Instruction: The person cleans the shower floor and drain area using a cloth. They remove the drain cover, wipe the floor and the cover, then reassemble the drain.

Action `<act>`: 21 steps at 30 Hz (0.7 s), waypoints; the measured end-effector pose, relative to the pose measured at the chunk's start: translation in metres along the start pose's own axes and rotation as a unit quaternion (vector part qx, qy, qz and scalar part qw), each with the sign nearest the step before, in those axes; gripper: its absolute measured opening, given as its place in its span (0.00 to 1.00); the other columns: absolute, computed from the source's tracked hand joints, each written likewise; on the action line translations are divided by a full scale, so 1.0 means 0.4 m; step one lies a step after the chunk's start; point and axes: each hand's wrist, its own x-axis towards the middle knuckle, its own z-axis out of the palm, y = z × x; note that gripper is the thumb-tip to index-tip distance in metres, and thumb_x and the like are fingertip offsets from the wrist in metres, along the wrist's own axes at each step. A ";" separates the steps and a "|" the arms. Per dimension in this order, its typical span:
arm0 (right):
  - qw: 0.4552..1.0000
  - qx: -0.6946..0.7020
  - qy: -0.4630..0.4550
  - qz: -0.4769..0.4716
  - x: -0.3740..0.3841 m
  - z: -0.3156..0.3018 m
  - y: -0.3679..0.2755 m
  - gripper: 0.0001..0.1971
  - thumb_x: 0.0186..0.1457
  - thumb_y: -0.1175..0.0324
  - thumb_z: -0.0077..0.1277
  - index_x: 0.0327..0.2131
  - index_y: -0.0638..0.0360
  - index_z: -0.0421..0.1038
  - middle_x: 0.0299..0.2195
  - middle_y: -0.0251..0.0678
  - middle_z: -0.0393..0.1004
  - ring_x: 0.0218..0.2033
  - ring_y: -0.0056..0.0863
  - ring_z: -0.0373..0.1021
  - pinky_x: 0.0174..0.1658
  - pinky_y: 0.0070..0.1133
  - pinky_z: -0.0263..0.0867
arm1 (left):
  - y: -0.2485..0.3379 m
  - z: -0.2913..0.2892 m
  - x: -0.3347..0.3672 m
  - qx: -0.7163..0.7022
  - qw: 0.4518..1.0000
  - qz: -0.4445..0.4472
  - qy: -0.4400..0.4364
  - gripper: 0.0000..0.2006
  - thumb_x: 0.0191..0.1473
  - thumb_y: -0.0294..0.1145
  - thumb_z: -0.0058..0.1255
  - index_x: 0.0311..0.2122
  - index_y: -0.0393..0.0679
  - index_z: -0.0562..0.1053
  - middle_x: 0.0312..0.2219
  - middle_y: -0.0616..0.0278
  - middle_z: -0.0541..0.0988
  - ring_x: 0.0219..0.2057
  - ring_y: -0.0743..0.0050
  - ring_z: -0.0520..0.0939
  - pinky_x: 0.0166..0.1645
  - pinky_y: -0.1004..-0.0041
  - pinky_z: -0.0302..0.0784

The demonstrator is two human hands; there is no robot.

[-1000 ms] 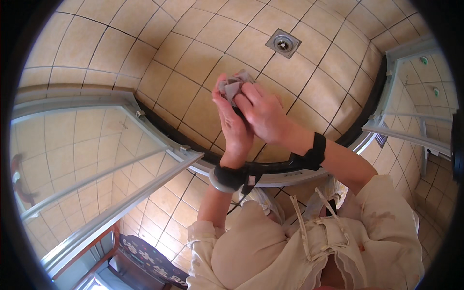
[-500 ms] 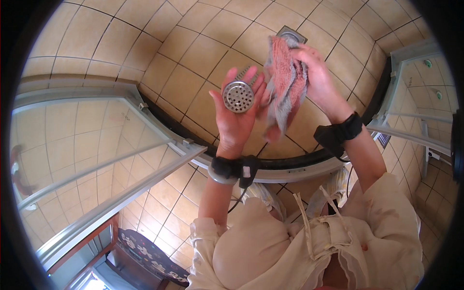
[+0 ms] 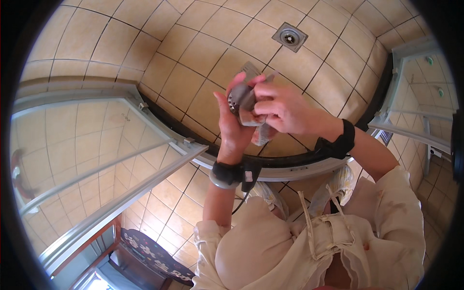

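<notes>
My left hand is palm up, with its fingers curled round a round metal drain strainer with holes. Only the strainer's left edge shows past the cloth. A grey and pink cloth lies over it, pinched in the bent fingers of my right hand. Part of the cloth hangs below my fingers. Beyond both hands, a square metal floor drain is set in the tiles, a round opening at its centre.
A curved dark sill runs between me and the tiled shower floor. Glass door panels stand at the left and right. A dark mat with pale lettering lies at the lower left.
My right hand has brought the cloth left and down onto the strainer in my left palm, covering most of it. The floor drain now shows fully. My left hand stays nearly in place.
</notes>
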 end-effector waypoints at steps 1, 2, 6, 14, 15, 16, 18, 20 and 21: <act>0.999 -0.034 -0.003 -0.005 0.006 -0.011 0.006 0.05 0.35 0.78 0.50 0.19 0.56 0.67 0.26 0.32 0.62 0.29 0.31 0.66 0.27 0.27 0.62 | -0.003 -0.002 0.000 -0.012 1.000 -0.005 0.025 0.34 0.55 0.65 0.27 0.58 0.50 0.57 0.54 0.44 0.62 0.55 0.49 0.65 0.57 0.56 0.61; 0.999 -0.049 0.002 0.019 0.016 -0.022 0.011 0.05 0.34 0.78 0.50 0.18 0.56 0.66 0.24 0.32 0.61 0.28 0.30 0.66 0.26 0.27 0.62 | -0.005 -0.006 -0.001 -0.025 0.998 -0.010 0.050 0.33 0.55 0.64 0.28 0.58 0.50 0.57 0.54 0.45 0.63 0.55 0.50 0.65 0.57 0.56 0.62; 0.988 -0.074 0.130 0.045 0.031 -0.036 0.012 0.05 0.36 0.74 0.51 0.23 0.55 0.70 0.25 0.32 0.63 0.29 0.29 0.66 0.25 0.25 0.63 | -0.006 -0.001 0.017 -0.045 0.998 0.019 0.050 0.34 0.56 0.63 0.29 0.58 0.47 0.57 0.54 0.55 0.65 0.55 0.60 0.65 0.56 0.61 0.62; 0.966 -0.246 -0.013 0.080 -0.003 0.082 -0.074 0.11 0.38 0.71 0.50 0.31 0.61 0.68 0.31 0.39 0.65 0.34 0.36 0.67 0.28 0.29 0.65 | -0.018 0.006 0.006 0.111 0.988 0.071 0.080 0.30 0.60 0.59 0.21 0.52 0.43 0.62 0.54 0.55 0.64 0.50 0.63 0.68 0.58 0.68 0.60; 0.977 -0.180 -0.028 0.108 -0.009 0.083 -0.079 0.12 0.38 0.72 0.50 0.31 0.60 0.68 0.30 0.39 0.65 0.33 0.36 0.67 0.28 0.29 0.65 | -0.020 -0.010 0.003 0.166 0.978 0.099 0.081 0.30 0.60 0.59 0.21 0.51 0.43 0.62 0.54 0.55 0.64 0.48 0.64 0.69 0.57 0.68 0.61; 0.983 -0.113 -0.043 0.135 -0.018 0.081 -0.080 0.12 0.37 0.72 0.50 0.31 0.60 0.68 0.30 0.39 0.65 0.33 0.37 0.67 0.28 0.29 0.65 | -0.020 -0.021 0.002 0.156 0.980 0.077 0.097 0.30 0.58 0.61 0.23 0.47 0.44 0.64 0.44 0.58 0.70 0.43 0.68 0.71 0.54 0.66 0.65; 0.974 -0.002 -0.073 0.215 -0.038 0.094 -0.060 0.12 0.36 0.72 0.50 0.30 0.59 0.67 0.28 0.40 0.66 0.33 0.40 0.67 0.31 0.32 0.65 | -0.014 -0.068 0.000 0.188 0.960 0.062 0.197 0.30 0.57 0.64 0.25 0.45 0.46 0.66 0.37 0.64 0.71 0.40 0.71 0.71 0.51 0.62 0.67; 0.977 -0.009 -0.103 0.188 -0.086 0.115 0.009 0.14 0.36 0.72 0.50 0.33 0.59 0.68 0.29 0.39 0.66 0.33 0.40 0.67 0.32 0.33 0.64 | -0.004 -0.082 0.017 0.172 0.934 0.049 0.309 0.30 0.55 0.66 0.27 0.41 0.48 0.67 0.26 0.70 0.66 0.30 0.79 0.68 0.40 0.65 0.70; 0.978 -0.010 -0.119 0.169 -0.117 0.132 0.048 0.15 0.36 0.72 0.50 0.34 0.59 0.69 0.29 0.39 0.67 0.32 0.40 0.67 0.33 0.33 0.64 | 0.011 -0.104 0.018 0.166 0.933 0.049 0.314 0.27 0.59 0.61 0.25 0.44 0.48 0.67 0.26 0.71 0.65 0.27 0.82 0.66 0.35 0.74 0.67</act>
